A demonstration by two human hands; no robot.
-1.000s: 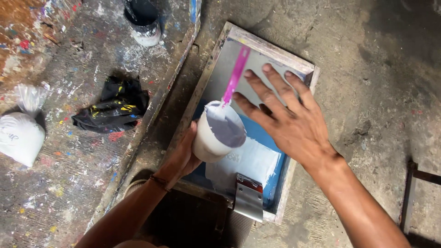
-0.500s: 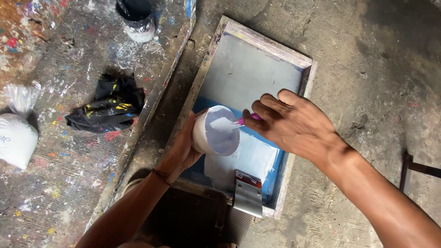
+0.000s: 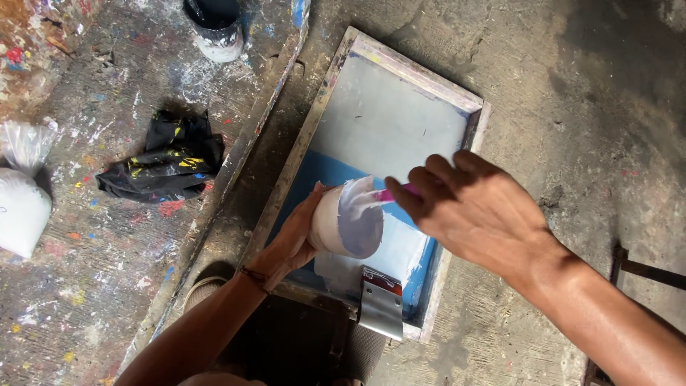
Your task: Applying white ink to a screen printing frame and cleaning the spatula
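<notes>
Over the wooden-framed screen [image 3: 400, 121], a white tub [image 3: 348, 220] is held tilted on its side, its open mouth turned toward the far half of the mesh. The tub is gripped from behind by the left hand [image 3: 293, 239], whose fingers are clamped round its wall. A pink stick [image 3: 396, 191] is pinched in the closed fingers of the right hand [image 3: 475, 214], and its tip is pushed into the tub's mouth, where pale, whitish-lilac paint is seen clinging to the inner wall.

As far as can be judged, the scraping-out is under way rather than finished: a pale pool is already spread on the mesh beneath and beside the tub, bordered by a blue band, while the upper grey part of the screen is bare and unmarked. Paint is still left inside the tub. A metal-handled squeegee [image 3: 381, 304] is lying at the near edge of the frame, untouched by either hand, so no spreading appears to have been begun.

On the paint-spattered floor to the left, a black rag [image 3: 168, 164], a white bag [image 3: 20, 207] and a dark pot [image 3: 214, 28] are set well apart from the screen.
</notes>
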